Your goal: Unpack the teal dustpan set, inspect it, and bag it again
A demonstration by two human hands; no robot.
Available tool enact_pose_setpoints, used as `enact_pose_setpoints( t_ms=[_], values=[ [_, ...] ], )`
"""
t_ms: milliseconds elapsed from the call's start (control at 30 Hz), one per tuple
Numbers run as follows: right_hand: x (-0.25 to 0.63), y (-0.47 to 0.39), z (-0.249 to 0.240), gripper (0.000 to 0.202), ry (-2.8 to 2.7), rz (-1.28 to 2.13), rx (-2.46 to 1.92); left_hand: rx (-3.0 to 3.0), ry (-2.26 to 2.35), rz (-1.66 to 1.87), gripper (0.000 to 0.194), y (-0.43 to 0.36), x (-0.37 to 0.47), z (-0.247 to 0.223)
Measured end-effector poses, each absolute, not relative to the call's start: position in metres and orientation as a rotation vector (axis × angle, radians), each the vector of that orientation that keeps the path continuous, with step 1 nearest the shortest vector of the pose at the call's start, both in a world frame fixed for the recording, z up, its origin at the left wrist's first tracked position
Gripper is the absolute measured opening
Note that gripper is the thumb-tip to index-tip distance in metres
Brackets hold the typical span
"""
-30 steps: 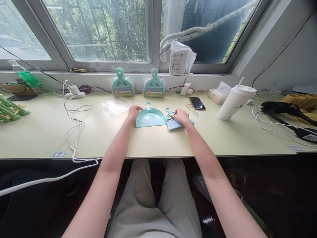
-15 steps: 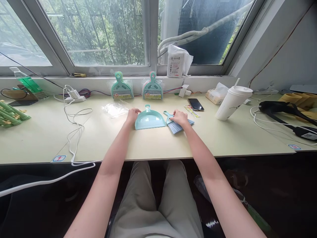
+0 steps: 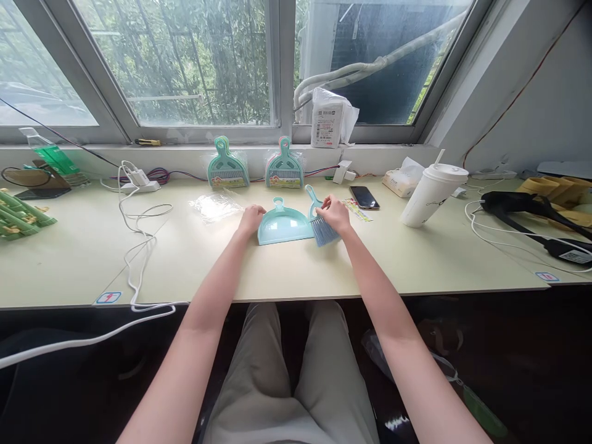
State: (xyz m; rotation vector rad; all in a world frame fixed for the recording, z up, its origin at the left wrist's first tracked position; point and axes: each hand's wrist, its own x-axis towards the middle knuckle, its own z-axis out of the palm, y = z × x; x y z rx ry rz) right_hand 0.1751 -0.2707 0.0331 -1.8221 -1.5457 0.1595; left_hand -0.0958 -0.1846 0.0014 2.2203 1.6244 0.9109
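A light teal dustpan lies flat on the table in front of me, its handle pointing toward the window. My left hand is closed on its left edge, with some fingers hidden. In my right hand is a small hand brush with a teal handle and grey-blue bristles. The brush handle tilts up and to the left, and the bristles hang just beside the dustpan's right corner. Whether they touch the table I cannot tell.
Crumpled clear plastic wrap lies left of the dustpan. Two packaged dustpan sets lean at the back wall. Further right are a phone, a colourful card, a tissue pack and a lidded white cup. White cables trail on the left.
The brush has been raised from lying slanted on the table to a more upright tilt, its handle swinging up. My left hand and the dustpan have shifted slightly right.
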Motion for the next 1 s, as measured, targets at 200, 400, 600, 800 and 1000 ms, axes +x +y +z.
enact_pose_setpoints(
  t_ms=[200,400,600,800,1000],
  values=[
    [0.145,-0.281,0.030,0.017,-1.880,0.064,-1.820,2.280,1.421,0.821,0.032,-0.204,-0.067,0.007],
    [0.147,-0.280,0.021,0.022,-1.999,-0.038,-1.803,2.219,0.815,0.529,0.028,-0.222,-0.039,0.009],
    [0.154,-0.274,0.016,0.021,-2.016,0.098,-1.680,2.612,0.960,0.866,0.024,-0.227,-0.044,0.012],
    [0.151,-0.272,0.015,0.026,-2.017,0.282,-1.520,3.205,0.920,0.821,0.032,-0.228,-0.055,0.014],
    [0.151,-0.272,0.013,0.027,-2.000,0.316,-1.481,3.412,0.857,0.563,0.029,-0.230,-0.051,0.007]
  ],
)
